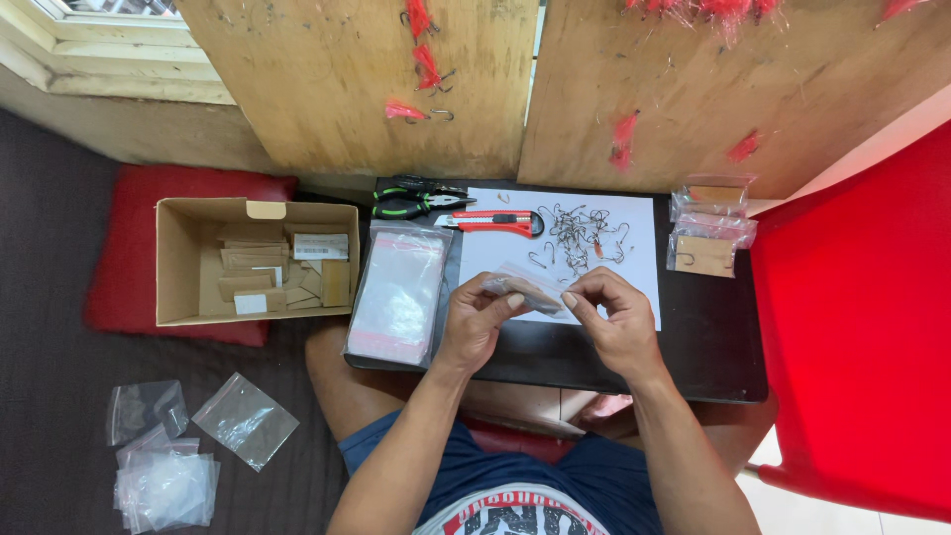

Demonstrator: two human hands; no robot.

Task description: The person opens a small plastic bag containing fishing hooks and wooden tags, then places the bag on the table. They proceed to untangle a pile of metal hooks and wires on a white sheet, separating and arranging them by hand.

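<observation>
1. While we sit on the floor over a low black board (713, 347), we hold a small clear plastic bag (525, 287) between both hands, above the lower edge of a white sheet of paper (634, 287).
2. Our left hand (475, 322) pinches the bag's left end, thumb and fingertips closed together on the plastic.
3. Our right hand (614, 317) grips the bag's right end, thumb and forefinger pressed on it, the other fingers curled.
4. The bag stretches across the gap between the two grips, tilted slightly; we cannot tell what is inside it.
5. Just beyond the bag, on the paper, lies a loose heap of metal fish hooks (580, 233).
6. A red utility knife (492, 222) lies at the paper's upper left corner, with green-handled pliers (416, 198) just beyond it.
7. A stack of clear zip bags (396, 292) rests on the board just left of our left hand.
8. Further left stands an open cardboard box (178, 267) holding small cartons.
9. Filled packets (708, 228) lie at the board's right edge.
10. More empty clear bags (188, 446) lie scattered on the dark floor at our left.
</observation>
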